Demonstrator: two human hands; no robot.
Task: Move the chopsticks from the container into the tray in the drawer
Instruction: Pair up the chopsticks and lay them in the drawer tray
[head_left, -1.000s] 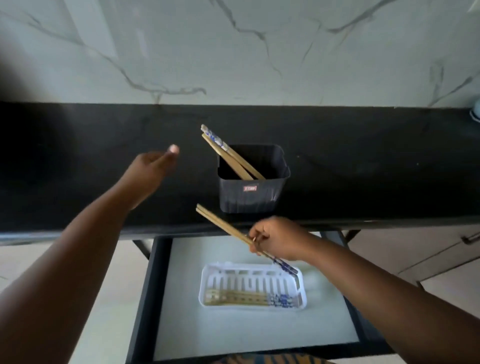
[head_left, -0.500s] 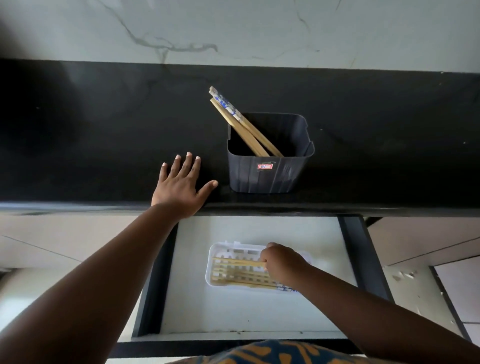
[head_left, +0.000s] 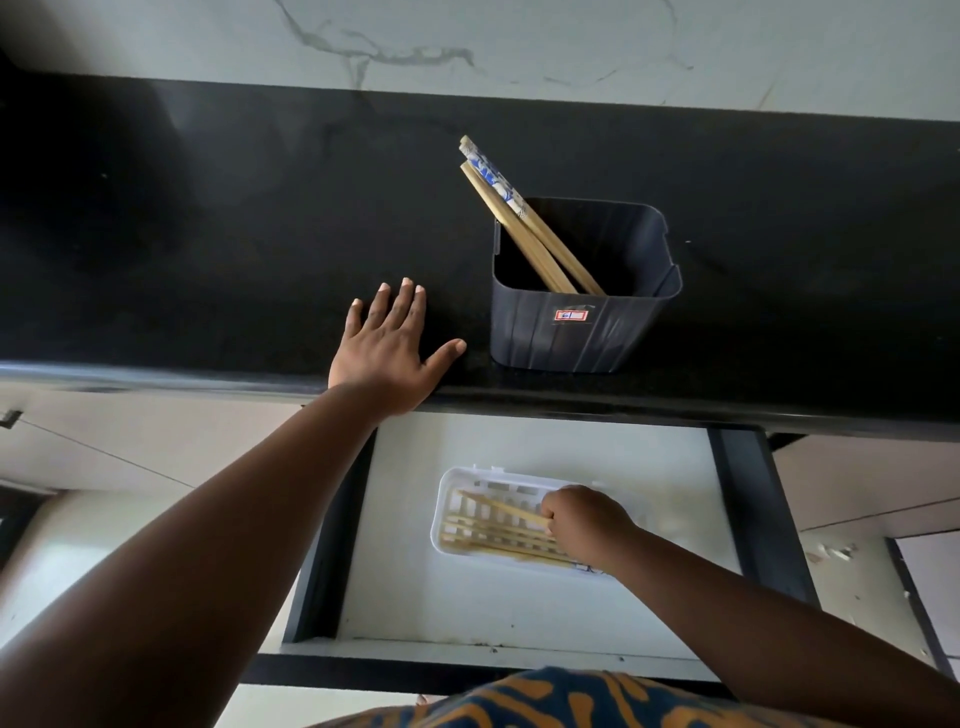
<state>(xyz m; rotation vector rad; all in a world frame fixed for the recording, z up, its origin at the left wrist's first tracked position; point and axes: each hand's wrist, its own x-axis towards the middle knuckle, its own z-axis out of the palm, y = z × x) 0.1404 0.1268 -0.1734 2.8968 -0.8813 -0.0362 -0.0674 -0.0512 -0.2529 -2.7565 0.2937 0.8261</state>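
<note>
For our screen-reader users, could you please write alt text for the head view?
A right hand lays chopsticks into a white tray in an open drawer. The left hand rests flat on the black counter, beside a dark container holding more chopsticks.

Left hand (head_left: 387, 353) flat, fingers spread, arm stretched forward; right hand (head_left: 584, 525) lower down, fingers curled, pinching.

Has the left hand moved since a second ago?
Yes. The left hand has come down flat onto the black counter, left of the container, where earlier it hovered above the counter.
</note>
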